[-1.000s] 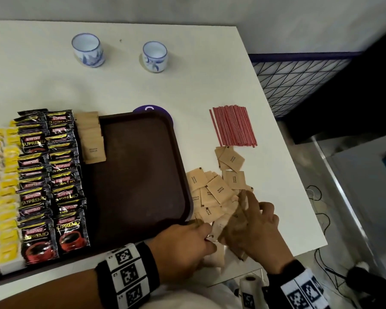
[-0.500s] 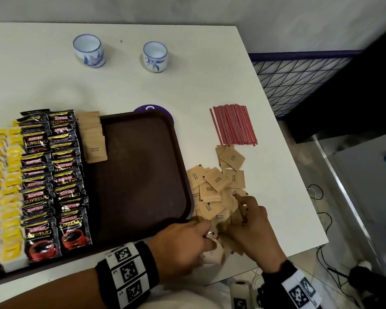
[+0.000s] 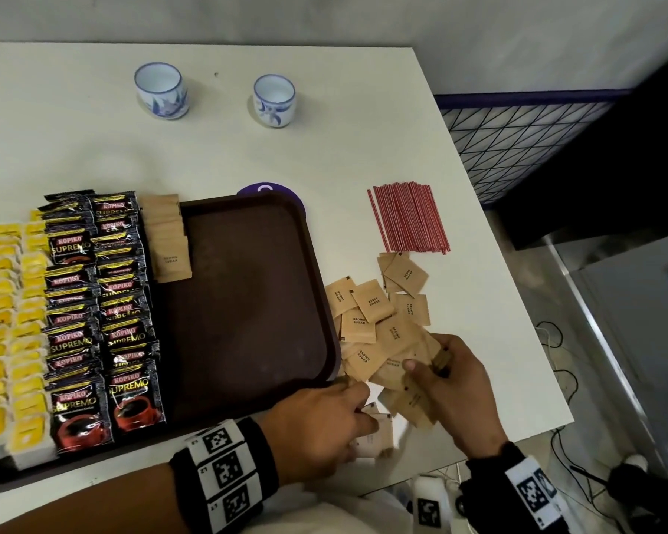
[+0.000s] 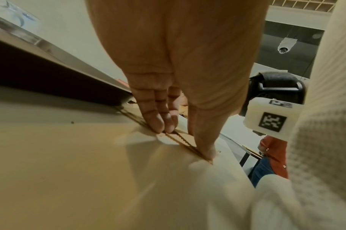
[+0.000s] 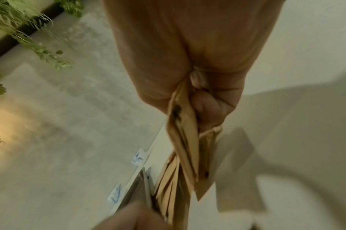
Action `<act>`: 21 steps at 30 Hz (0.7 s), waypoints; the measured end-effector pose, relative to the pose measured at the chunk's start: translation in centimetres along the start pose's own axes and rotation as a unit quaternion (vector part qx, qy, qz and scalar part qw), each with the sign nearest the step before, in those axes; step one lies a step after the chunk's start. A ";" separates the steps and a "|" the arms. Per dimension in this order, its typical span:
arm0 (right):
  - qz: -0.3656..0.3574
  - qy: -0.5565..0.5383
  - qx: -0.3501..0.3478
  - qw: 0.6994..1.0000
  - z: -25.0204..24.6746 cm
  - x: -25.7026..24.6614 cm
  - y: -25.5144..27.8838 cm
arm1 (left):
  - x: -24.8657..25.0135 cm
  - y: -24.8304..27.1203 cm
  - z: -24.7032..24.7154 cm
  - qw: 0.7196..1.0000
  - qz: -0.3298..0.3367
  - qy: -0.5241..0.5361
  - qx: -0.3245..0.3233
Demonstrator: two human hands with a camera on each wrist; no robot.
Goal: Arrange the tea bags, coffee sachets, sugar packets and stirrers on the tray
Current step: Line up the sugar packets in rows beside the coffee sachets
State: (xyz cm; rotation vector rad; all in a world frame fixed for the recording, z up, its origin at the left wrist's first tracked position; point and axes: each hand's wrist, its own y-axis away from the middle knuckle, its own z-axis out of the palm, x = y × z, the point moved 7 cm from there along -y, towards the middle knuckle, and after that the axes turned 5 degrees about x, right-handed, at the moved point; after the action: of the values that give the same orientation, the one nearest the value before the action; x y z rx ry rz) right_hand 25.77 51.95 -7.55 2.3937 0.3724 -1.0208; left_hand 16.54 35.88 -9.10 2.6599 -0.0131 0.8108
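Observation:
A brown tray holds rows of yellow tea bags, black coffee sachets and a short row of brown sugar packets. More sugar packets lie loose on the table just right of the tray. Behind that pile is a bundle of red stirrers. My right hand grips a stack of sugar packets over the near end of the pile. My left hand pinches a thin stack of packets at the table's front edge.
Two blue-and-white cups stand at the back of the white table. A purple disc peeks out behind the tray. The table's right edge drops to a floor with cables. A wire mesh panel stands at the right.
My right hand has turned its upright stack flatter and settled it lower over the pile. The left hand has stayed at the front edge with its packets.

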 end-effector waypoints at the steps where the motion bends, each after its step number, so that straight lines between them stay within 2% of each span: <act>1: -0.004 0.001 -0.001 1.000 -0.7 -0.2 -0.3 | 0.0 0.0 0.0 1.000 0.002 -0.001 -0.002; 9: -0.030 -0.008 0.019 0.999 -4.3 -1.2 -1.5 | -0.2 0.4 -0.6 1.000 -0.002 0.022 -0.006; 14: -0.038 -0.032 0.042 0.998 -6.2 -2.2 -1.7 | -0.5 1.1 -1.6 0.998 -0.011 0.066 0.022; 16: -0.051 -0.053 0.047 0.996 -6.3 -3.6 -1.4 | -1.1 1.9 -2.9 0.992 -0.013 0.106 0.070; 18: -0.071 -0.077 0.042 0.994 -5.8 -5.4 -1.1 | -2.1 3.1 -5.0 0.976 -0.020 0.154 0.154; 20: -0.089 -0.103 0.013 0.991 -4.1 -7.5 -0.8 | -4.0 5.0 -7.2 0.935 -0.057 0.249 0.248; 21: -0.098 -0.115 -0.010 0.988 -2.6 -8.7 -0.6 | -5.4 6.1 -8.1 0.901 -0.083 0.311 0.292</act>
State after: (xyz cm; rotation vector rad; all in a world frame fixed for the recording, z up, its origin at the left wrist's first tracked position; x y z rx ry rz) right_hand 21.13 53.44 0.13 2.2229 0.5374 -1.3602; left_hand 7.00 32.46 -3.74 2.7019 0.7102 1.7887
